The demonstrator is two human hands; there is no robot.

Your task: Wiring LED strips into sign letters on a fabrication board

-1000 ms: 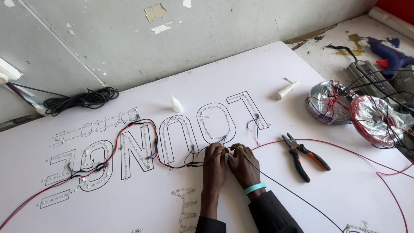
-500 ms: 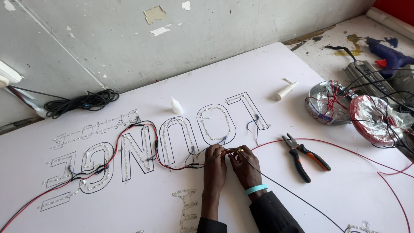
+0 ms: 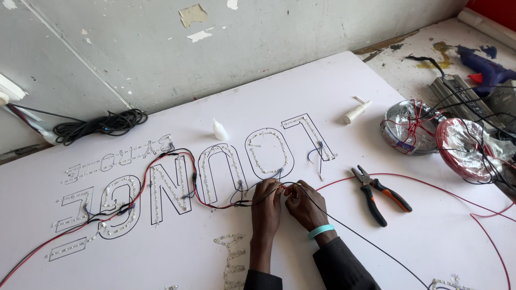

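Observation:
A large white sign board (image 3: 430,236) lies flat, with big outlined letters (image 3: 215,172) filled with small LED modules. Red and black wires (image 3: 177,161) run from letter to letter. My left hand (image 3: 267,207) and my right hand (image 3: 303,207) meet just below one round letter. The fingertips of both pinch the thin red and black wire ends (image 3: 283,187) between them. A teal band sits on my right wrist. A long black wire (image 3: 371,244) and a red wire (image 3: 441,185) trail off to the right.
Orange-handled pliers (image 3: 381,196) lie right of my hands. A small white bottle (image 3: 219,130) and a white tube (image 3: 357,111) rest on the board. Two wrapped wire spools (image 3: 411,126) (image 3: 465,142), a blue glue gun (image 3: 486,67) and a black cable coil (image 3: 99,124) sit nearby.
Both hands stay at the same spot on the wires; only the fingers shift slightly. Nothing else has moved.

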